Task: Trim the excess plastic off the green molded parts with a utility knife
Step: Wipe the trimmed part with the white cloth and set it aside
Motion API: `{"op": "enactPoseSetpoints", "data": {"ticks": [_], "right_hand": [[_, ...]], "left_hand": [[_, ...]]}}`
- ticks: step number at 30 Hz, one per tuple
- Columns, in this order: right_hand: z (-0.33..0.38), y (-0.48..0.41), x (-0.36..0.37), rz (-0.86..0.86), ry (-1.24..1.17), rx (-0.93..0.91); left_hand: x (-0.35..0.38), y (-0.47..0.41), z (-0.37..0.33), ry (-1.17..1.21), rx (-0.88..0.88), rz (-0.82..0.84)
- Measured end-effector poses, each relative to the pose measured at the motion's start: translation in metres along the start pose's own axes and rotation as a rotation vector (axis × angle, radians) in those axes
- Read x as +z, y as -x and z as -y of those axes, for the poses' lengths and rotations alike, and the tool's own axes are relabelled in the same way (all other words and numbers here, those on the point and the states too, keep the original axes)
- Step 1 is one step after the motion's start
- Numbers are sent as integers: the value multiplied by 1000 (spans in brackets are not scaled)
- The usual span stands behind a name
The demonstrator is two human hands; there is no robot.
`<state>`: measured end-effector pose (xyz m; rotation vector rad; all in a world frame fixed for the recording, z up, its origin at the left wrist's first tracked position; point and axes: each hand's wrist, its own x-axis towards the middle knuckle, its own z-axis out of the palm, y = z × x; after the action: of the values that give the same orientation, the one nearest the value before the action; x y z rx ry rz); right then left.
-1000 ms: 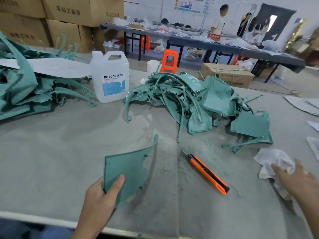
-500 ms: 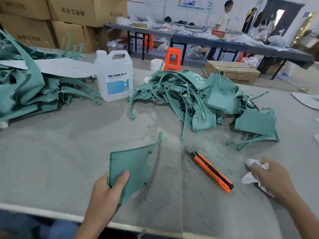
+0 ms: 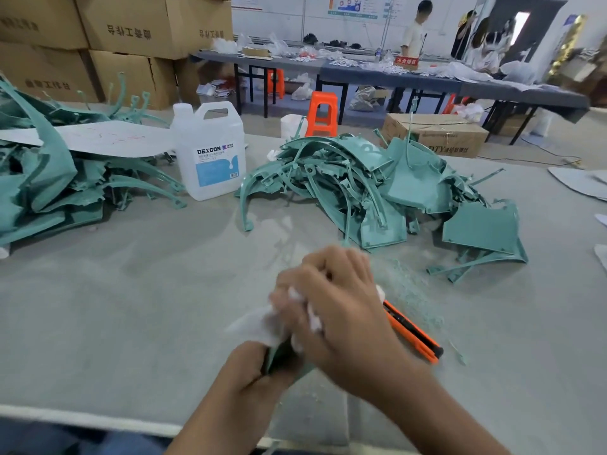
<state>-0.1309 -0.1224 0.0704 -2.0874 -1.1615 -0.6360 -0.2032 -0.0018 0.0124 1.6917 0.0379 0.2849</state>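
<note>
**Both hands close together over 1 green part, knife lying loose**

The grey surface [image 3: 131,307] carries 2 heaps of green molded pieces: a central pile [image 3: 361,185] past the hands and a left pile [image 3: 49,178] at the frame edge, with a white sheet [image 3: 92,137] lying across its top. A translucent jug [image 3: 210,156] labelled DEXCON stands upright between the 2 heaps. Pale green shavings [image 3: 410,287] are scattered on the surface near the front of the central pile.

Behind, stacked cardboard boxes [image 3: 131,27] fill the left wall. A long dark table [image 3: 394,77] covered in white items crosses the room, with a person [image 3: 415,34] standing at its far side. An orange stool [image 3: 323,113] and a floor box [image 3: 437,134] sit between that table and the surface.

The left hand [image 3: 256,376] comes up from the near edge, fingers wrapped round the lower end of the green molded part [image 3: 279,356], which is mostly hidden. The right hand [image 3: 338,310] reaches in from the right and lies over the top of the part, fingers curled round a white cloth [image 3: 259,323] that is bunched against it. This hand is motion-blurred, so the finer finger positions cannot be read.

The utility knife [image 3: 414,333], orange and black, lies flat on the surface just right of the right hand, untouched; its front end is hidden behind that hand.
</note>
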Motion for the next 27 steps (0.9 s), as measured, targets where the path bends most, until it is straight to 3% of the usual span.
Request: {"op": "enactPoseSetpoints", "data": {"ticks": [3, 7, 9, 11, 14, 17, 20, 23, 27], "right_hand": [[-36, -19, -7, 32, -10, 100], [-116, -34, -15, 190, 190, 420], [-130, -37, -24, 59, 123, 598], [-124, -41, -31, -215, -29, 696], [-73, -53, -29, -466, -231, 571], [0, -32, 16, -350, -290, 264], [40, 6, 51, -167, -313, 181], [6, -1, 48, -161, -112, 236], [-33, -22, 37, -236, -109, 536]], "left_hand": [[-42, 16, -17, 118, 8, 84], [-84, 37, -32, 190, -49, 224], [-79, 38, -32, 416, -127, 185], [-62, 32, -31, 579, -164, -8], [-35, 10, -35, 574, -171, -205], [-7, -13, -47, 634, -186, -142], [3, -26, -56, 825, -211, -92], [-4, -26, -47, 811, -248, -181], [-4, -19, -40, 729, -198, -276]]}}
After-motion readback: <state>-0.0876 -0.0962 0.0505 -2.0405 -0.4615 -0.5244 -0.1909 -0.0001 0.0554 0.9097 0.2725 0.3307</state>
